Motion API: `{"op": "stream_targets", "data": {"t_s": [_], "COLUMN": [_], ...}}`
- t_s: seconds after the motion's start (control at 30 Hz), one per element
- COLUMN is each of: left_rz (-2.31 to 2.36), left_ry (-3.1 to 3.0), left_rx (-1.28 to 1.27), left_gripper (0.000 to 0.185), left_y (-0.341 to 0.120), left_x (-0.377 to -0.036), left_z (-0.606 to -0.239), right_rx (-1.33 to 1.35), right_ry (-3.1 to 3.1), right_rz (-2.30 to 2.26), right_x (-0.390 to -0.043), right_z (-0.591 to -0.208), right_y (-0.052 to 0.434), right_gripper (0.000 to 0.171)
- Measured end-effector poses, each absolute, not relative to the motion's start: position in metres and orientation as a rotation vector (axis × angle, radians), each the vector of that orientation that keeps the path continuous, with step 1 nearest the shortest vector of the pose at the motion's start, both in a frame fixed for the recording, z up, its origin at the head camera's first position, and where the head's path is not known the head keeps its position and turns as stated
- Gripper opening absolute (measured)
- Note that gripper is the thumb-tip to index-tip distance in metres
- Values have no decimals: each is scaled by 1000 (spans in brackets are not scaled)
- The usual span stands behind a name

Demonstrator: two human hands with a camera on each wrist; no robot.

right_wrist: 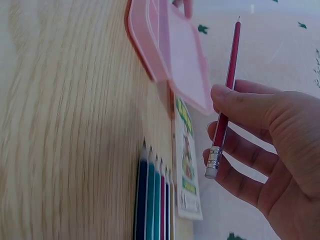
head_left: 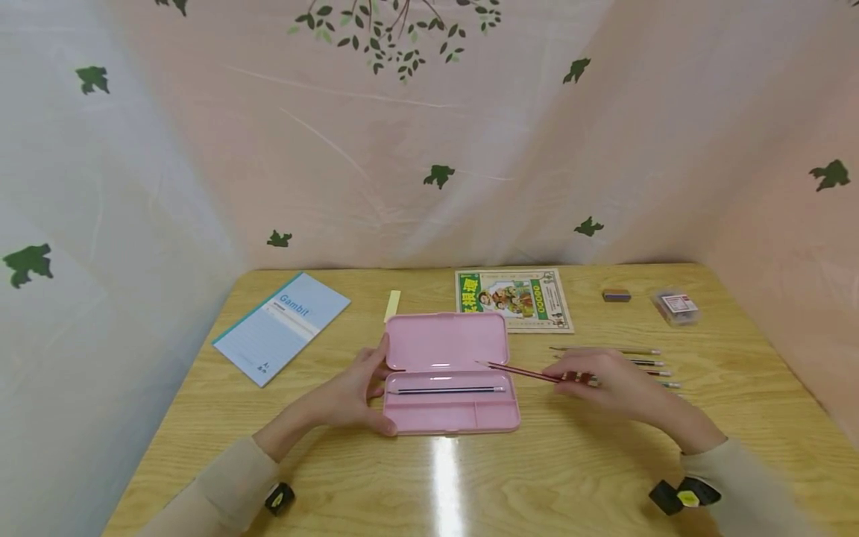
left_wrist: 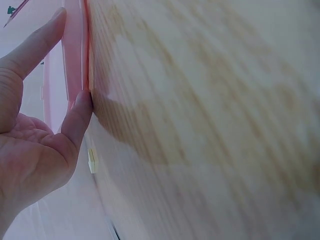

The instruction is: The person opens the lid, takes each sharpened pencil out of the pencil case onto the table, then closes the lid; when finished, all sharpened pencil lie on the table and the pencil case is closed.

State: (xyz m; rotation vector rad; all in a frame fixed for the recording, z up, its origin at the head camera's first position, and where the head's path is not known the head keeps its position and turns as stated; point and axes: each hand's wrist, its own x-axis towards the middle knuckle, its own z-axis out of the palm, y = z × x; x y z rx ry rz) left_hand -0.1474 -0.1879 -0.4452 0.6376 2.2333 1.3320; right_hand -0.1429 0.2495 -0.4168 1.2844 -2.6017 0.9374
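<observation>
A pink pencil case lies open on the table, its lid tipped back. One dark striped pencil is in its rear compartment. At the case's left side my left hand holds it, thumb by the near corner and fingers along the lid's edge. My right hand pinches a dark red pencil between thumb and fingers, its eraser end towards the palm. The sharpened tip points left, overlapping the lid in the head view. Several more pencils lie side by side on the table below the right hand.
A light blue notebook lies at the left. Behind the case are a yellow paper strip and an illustrated booklet. An eraser and a small clear box sit at the back right. A curtain hangs behind the table.
</observation>
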Motion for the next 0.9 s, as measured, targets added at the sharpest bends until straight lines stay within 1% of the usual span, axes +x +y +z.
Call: {"op": "stream_targets", "data": {"t_s": [0.27,0.43,0.67,0.9], "left_rz": [1301,1314,1283,1296], "left_ry": [2250,2244,2262,2255], "left_rx": [628,635,620,627], "left_gripper": [140,140,139,140], "left_y": [-188,-189,-190,-189], "left_x": [-147,-146,-146,-146], "left_z": [-444,-443,-443,-444], "right_rx": [1124,1067,1115,1136], "right_ry": [-2682,-2687,-2582,-2579], "right_rz": [779,731,679,559], "right_x": [-130,-124,-122,-121], "right_z": [-415,-420,-429,-436], "right_y": [293,313,326,331], "right_gripper": [28,33,41,39]}}
